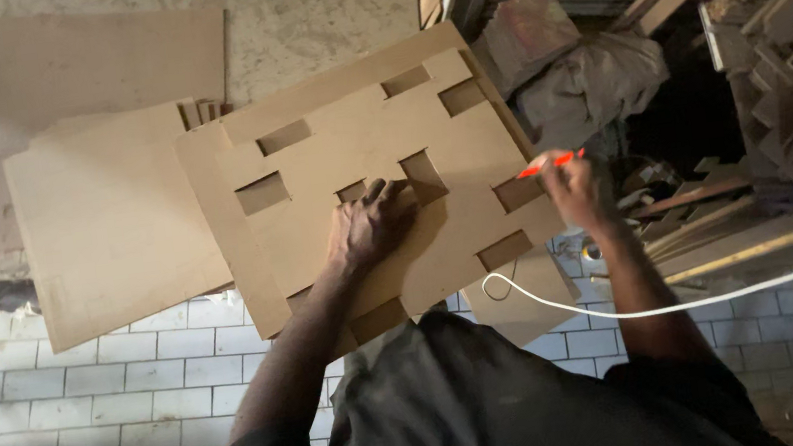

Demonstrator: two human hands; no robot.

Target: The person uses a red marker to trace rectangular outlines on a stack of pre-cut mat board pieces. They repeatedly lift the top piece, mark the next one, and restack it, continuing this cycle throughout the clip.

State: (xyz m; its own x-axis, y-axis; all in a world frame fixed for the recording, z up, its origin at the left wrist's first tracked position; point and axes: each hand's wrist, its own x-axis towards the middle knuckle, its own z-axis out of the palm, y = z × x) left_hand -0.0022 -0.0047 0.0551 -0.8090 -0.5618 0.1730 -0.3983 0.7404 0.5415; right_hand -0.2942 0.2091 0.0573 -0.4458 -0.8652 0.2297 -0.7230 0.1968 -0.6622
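— What's under the left hand in the head view?

— A tan fibreboard template with rectangular slots cut through it. The left hand lies palm down near its middle, fingers spread a little and pressing flat; the fingertips reach the edge of one slot. It grips nothing, it only bears down on the board.

— And where does that board sit?

— It lies tilted on top of other plain boards. A larger plain sheet shows to its left, partly tucked under it, and another board's edge peeks out below it. All of this rests on a pale, speckled counter at the top of the view.

— The right hand?

— The right hand is at the template's right edge, just beside a slot there. It is closed around a thin orange pencil, whose tip points left toward the board.

— Anything else near?

— A white cable curls from below the template and runs off to the right, crossing the right forearm. Below is a white brick-patterned tile floor. To the right lies a heap of wooden offcuts and a crumpled grey cloth.
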